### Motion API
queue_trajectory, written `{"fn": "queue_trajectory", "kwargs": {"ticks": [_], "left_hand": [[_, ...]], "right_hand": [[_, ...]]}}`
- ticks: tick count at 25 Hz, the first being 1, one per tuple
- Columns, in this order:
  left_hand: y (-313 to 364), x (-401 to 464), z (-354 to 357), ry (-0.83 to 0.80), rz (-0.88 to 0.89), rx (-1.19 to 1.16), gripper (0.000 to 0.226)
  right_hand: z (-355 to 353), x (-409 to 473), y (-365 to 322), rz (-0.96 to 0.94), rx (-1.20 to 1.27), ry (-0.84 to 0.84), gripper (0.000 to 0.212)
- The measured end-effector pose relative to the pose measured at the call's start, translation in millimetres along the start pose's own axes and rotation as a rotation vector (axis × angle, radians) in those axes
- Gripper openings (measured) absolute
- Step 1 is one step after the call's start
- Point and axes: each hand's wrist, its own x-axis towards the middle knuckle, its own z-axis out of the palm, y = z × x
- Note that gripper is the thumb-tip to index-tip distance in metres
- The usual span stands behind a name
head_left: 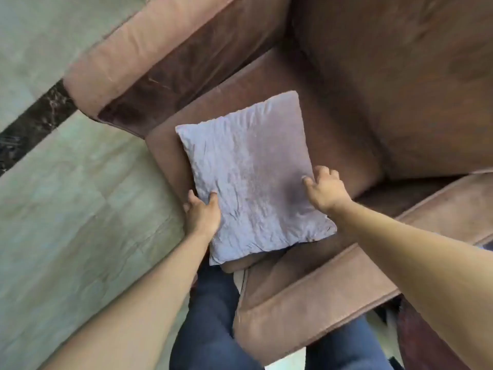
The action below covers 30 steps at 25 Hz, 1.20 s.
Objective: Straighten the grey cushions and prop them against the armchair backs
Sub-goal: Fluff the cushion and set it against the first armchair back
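Note:
A square grey cushion [250,177] with a wrinkled cover is held over the seat of a brown armchair [344,134], its near corner hanging past the seat's front edge. My left hand [203,214] grips the cushion's left edge, thumb on top. My right hand [324,189] holds the right edge, fingers curled on the cover. The armchair's back [400,76] rises at the upper right, apart from the cushion.
The chair's left armrest [149,60] runs across the upper left and its right armrest [333,284] lies at the lower right. Pale floor tiles [74,209] with a dark strip [34,124] fill the left. My legs in blue jeans [210,316] stand against the chair's front.

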Motion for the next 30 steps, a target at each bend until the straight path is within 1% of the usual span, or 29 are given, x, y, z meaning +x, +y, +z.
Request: {"fn": "queue_trajectory", "kwargs": {"ticks": [1,3,5,6,7,8,9,12,13,15,17,19,21,23,24,26,27,29,30], "left_hand": [[-1.2,29.3,8.3,0.014,-0.029,-0.125,0.072],[-5.9,85.3,19.1,-0.017,-0.098,-0.298,0.069],[-11.6,136.1,30.3,-0.104,-0.158,-0.438,0.081],[-15.7,151.2,36.4,-0.152,-0.185,-0.477,0.088],[-22.2,165.1,45.1,-0.163,-0.166,-0.481,0.090],[-26.2,172.7,53.6,-0.153,-0.139,-0.477,0.087],[-29.7,179.9,63.1,-0.093,-0.093,-0.465,0.081],[-31.1,176.5,77.0,0.047,0.011,-0.509,0.066],[-29.0,172.3,73.9,0.079,0.030,-0.524,0.062],[-25.0,161.0,60.7,0.091,0.047,-0.567,0.059],[-8.2,138.5,42.8,0.022,-0.010,-0.643,0.068],[13.5,117.5,30.8,-0.150,-0.092,-0.768,0.079],[45.4,97.7,26.9,-0.345,-0.056,-0.943,0.073],[89.5,77.4,32.5,-0.467,-0.034,-1.066,0.067],[117.0,67.6,37.7,-0.513,-0.024,-1.089,0.067],[155.6,54.3,56.8,-0.587,-0.053,-1.059,0.070],[169.6,49.8,68.0,-0.602,-0.106,-0.988,0.074],[190.3,42.4,91.3,-0.574,-0.223,-0.727,0.078],[195.0,40.7,101.1,-0.538,-0.224,-0.590,0.076]], "right_hand": [[5.5,20.4,-3.3,0.030,0.062,0.070,0.055],[13.9,59.3,-4.7,0.143,0.156,0.205,0.049],[26.4,95.4,-4.5,0.231,0.238,0.287,0.043],[36.6,107.8,-5.0,0.269,0.250,0.297,0.041],[47.2,119.6,-2.7,0.271,0.226,0.320,0.040],[57.1,126.6,-2.7,0.271,0.206,0.322,0.040],[66.4,135.0,-1.3,0.255,0.196,0.342,0.042],[77.3,137.4,-6.1,0.258,0.281,0.407,0.046],[74.3,133.5,-8.0,0.241,0.303,0.422,0.047],[55.0,119.4,-13.7,0.188,0.329,0.440,0.048],[18.3,99.7,-27.2,0.113,0.339,0.452,0.046],[-20.4,79.9,-45.8,0.030,0.344,0.475,0.048],[-69.5,57.9,-68.9,-0.045,0.321,0.517,0.048],[-124.8,38.5,-89.0,-0.160,0.276,0.605,0.046],[-153.1,30.5,-98.7,-0.219,0.253,0.667,0.044],[-189.0,24.3,-110.5,-0.293,0.171,0.774,0.040],[-200.2,26.0,-114.0,-0.313,0.114,0.824,0.037],[-211.6,35.3,-109.3,-0.330,0.046,0.896,0.030],[-211.2,41.0,-102.1,-0.323,0.020,0.908,0.028]]}}
